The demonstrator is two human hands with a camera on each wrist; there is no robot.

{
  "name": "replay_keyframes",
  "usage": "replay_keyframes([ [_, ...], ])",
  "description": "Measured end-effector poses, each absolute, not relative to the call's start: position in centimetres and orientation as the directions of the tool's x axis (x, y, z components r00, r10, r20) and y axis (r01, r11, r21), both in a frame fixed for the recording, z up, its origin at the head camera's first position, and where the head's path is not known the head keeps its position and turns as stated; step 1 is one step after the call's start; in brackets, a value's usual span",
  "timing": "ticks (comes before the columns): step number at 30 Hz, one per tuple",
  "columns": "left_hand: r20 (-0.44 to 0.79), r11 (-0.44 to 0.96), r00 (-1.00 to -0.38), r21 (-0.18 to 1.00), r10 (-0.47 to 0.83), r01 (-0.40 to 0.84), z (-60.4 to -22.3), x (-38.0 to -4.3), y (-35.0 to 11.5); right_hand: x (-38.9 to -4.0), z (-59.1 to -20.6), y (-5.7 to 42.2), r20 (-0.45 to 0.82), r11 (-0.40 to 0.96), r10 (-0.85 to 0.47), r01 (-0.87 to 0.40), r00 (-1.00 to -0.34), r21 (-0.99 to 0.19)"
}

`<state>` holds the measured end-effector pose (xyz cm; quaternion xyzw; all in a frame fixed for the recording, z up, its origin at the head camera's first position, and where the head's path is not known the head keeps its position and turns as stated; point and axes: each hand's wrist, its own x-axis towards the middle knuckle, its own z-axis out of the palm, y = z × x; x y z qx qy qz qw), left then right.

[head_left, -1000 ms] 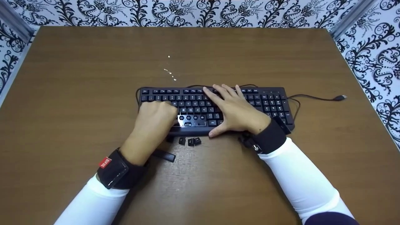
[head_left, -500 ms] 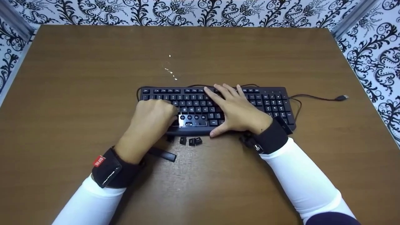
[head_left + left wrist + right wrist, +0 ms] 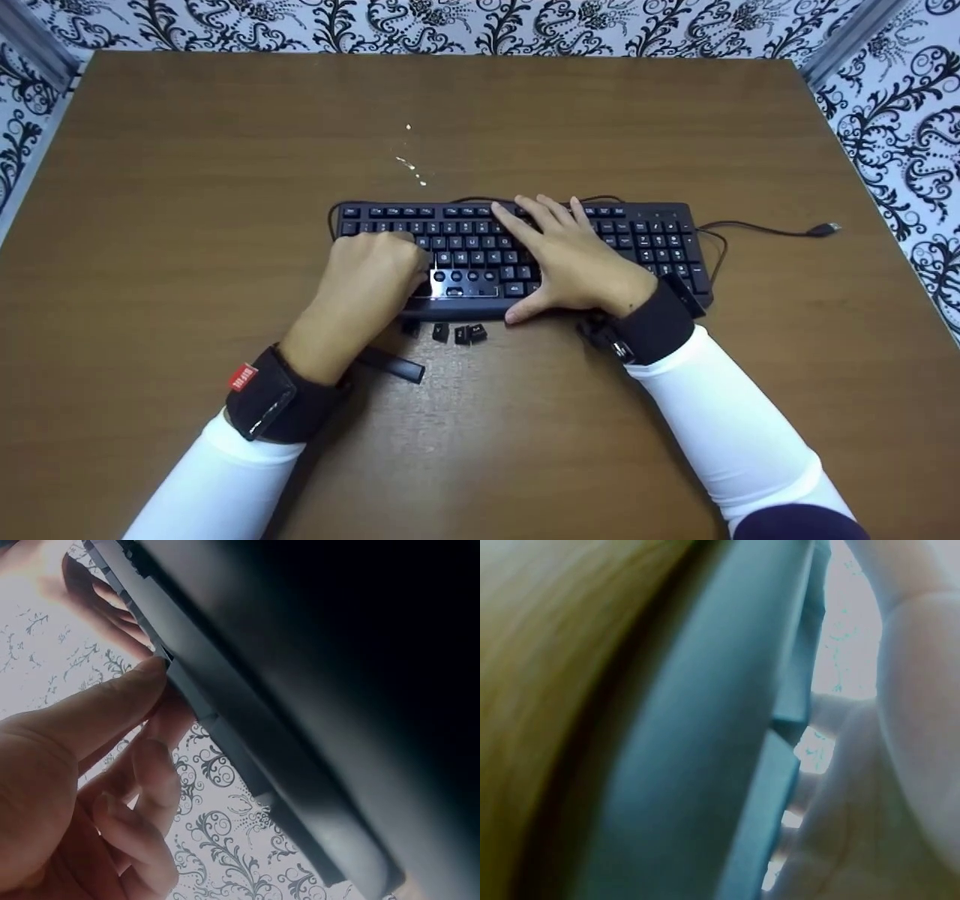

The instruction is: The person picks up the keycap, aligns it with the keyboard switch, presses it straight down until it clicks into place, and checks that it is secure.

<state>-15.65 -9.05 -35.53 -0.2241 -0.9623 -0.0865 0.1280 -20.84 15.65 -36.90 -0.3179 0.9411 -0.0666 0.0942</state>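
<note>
Pinching narrowly at the keyboard (image 3: 465,307), between the bench's (image 3: 187,150) left and right edges, left hand (image 3: 375,270) probably fits or removes keys (image 3: 478,257); right hand (image 3: 571,264) lies spread wide over it; next move should need steady bracing.

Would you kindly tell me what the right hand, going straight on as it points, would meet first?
Probably the black cable behind the keyboard, though the right hand might clear it; depth is uncertain.
</note>
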Motion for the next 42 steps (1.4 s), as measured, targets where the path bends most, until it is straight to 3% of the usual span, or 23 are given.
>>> replay_keyframes([
  [15, 0.238, 0.893, -0.893, 0.157, 0.381, 0.422, -35.3, -15.8, -8.8, -20.9, -36.7, 15.7, -0.152, 0.796, -0.601, -0.572, -0.785, -0.197],
  [22, 0.155, 0.902, -0.924, 0.212, 0.349, 0.376, -35.3, -16.1, -9.6, -20.9, -36.6, 15.6, -0.144, 0.794, -0.605, -0.577, -0.783, -0.192],
  [34, 0.308, 0.877, -0.853, 0.102, 0.421, 0.470, -33.7, -14.7, -9.2, -20.8, -36.5, 15.6, -0.143, 0.792, -0.607, -0.580, -0.782, -0.191],
  [42, 0.201, 0.822, -0.820, 0.096, 0.536, 0.561, -33.4, -12.9, -8.7, -20.9, -36.6, 15.5, -0.153, 0.794, -0.605, -0.578, -0.781, -0.188],
])
